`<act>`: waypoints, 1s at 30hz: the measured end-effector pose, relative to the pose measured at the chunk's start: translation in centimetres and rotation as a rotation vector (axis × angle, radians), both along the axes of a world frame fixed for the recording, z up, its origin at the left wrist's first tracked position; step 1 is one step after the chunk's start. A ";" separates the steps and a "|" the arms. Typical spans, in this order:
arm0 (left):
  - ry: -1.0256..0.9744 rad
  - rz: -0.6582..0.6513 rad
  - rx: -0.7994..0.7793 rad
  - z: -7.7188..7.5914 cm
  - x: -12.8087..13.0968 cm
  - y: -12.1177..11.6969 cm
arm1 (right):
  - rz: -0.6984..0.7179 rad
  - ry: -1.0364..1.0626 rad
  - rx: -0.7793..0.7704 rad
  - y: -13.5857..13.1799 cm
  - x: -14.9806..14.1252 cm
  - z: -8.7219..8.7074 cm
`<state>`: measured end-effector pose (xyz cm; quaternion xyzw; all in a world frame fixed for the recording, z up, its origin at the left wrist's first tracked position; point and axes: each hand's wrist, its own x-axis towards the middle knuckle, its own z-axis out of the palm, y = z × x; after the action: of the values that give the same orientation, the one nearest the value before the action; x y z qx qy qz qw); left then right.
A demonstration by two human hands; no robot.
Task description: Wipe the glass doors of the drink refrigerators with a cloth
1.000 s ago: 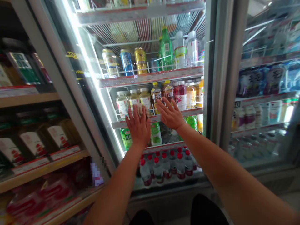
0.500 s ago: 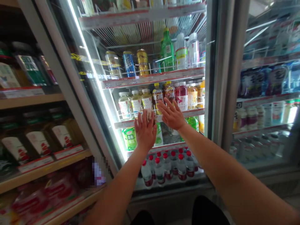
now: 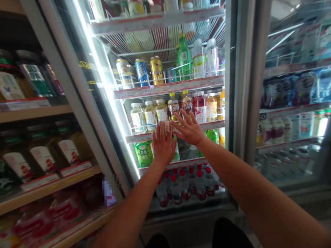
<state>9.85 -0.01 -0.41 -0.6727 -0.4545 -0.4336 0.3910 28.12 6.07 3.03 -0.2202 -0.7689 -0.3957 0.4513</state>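
Observation:
My left hand (image 3: 163, 146) is laid out in front of the lit drinks cooler, fingers long and nearly flat. Under its fingertips a pale crumpled cloth (image 3: 167, 126) peeks out, pressed by the hand; most of it is hidden. Just to the right and slightly higher is my right hand (image 3: 190, 130), its fingers spread and nothing seen in it. Its fingertips come close to the cloth; whether they touch it I cannot tell. Behind the hands stand bottles with yellow caps (image 3: 186, 101), jar-like bottles (image 3: 150, 113) and a green pack (image 3: 143, 153).
Cans (image 3: 141, 72) and a green bottle (image 3: 184, 57) fill a higher cooler shelf. Small red-capped bottles (image 3: 199, 184) stand at the bottom. A metal door frame (image 3: 249, 86) runs up on the right. On the left are wooden shelves (image 3: 38, 113) with dark bottles.
My left hand has shifted slightly to the right with the cloth, closer to my right hand. My right hand has barely moved, and stays spread.

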 end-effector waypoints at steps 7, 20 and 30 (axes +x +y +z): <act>-0.108 0.023 0.084 4.4 -0.1 0.2 | 0.018 -0.007 -0.080 -0.3 0.0 0.3; -0.044 0.015 0.120 4.6 -0.2 -0.2 | 0.072 -0.054 -0.029 0.0 0.6 -0.2; 0.047 -0.016 0.000 1.0 2.0 -1.0 | 0.165 0.315 -0.119 -2.8 -2.5 -4.6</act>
<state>11.88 -0.97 0.59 -0.6862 -0.4401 -0.4208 0.3980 25.59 3.29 -1.61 -0.2422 -0.7263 -0.2718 0.5831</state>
